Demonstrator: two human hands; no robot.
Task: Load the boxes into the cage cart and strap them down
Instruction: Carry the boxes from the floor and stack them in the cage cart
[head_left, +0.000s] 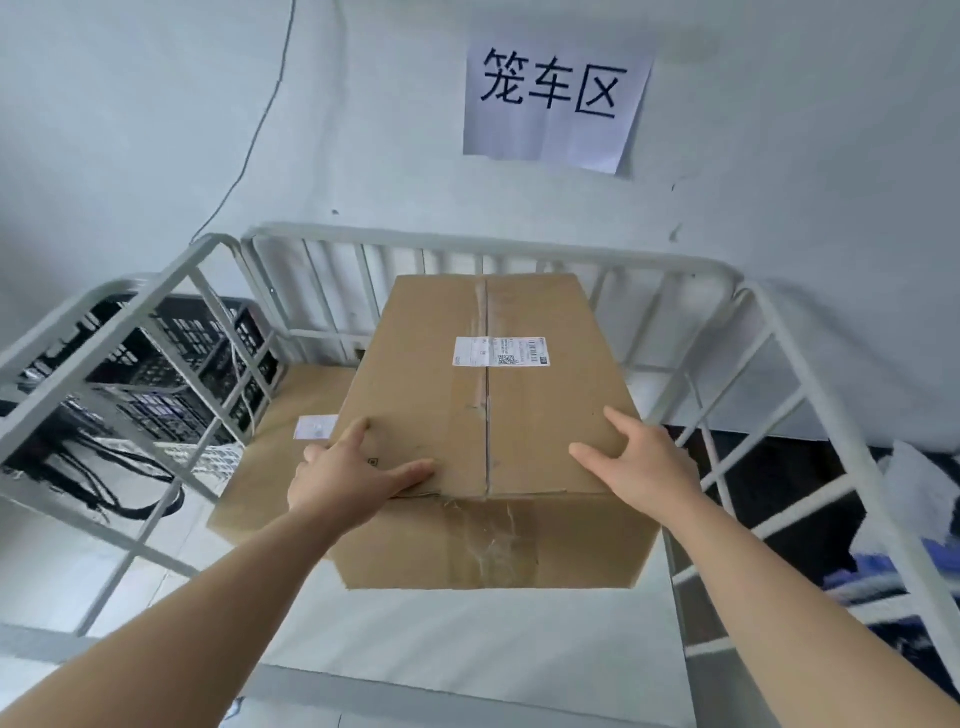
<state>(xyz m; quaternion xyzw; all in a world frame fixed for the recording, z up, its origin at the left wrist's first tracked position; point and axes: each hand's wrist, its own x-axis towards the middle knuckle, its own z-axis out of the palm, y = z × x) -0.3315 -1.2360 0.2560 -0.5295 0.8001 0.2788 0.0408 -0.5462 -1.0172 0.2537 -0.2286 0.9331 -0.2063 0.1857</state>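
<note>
A pale wall with a paper sign backs the grey cage cart. Inside it, a taped cardboard box sits beside a lower box. The left hand and right hand lie spread on the near top corners, pinching nothing.

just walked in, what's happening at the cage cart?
A person is loading the cage cart. Both hands rest on the near end of a big taped box: the left hand on its left corner, the right hand on its right. The box sits inside the cart, beside a lower box on its left. No strap shows on the boxes. Black crates stand outside the left rail.
</note>
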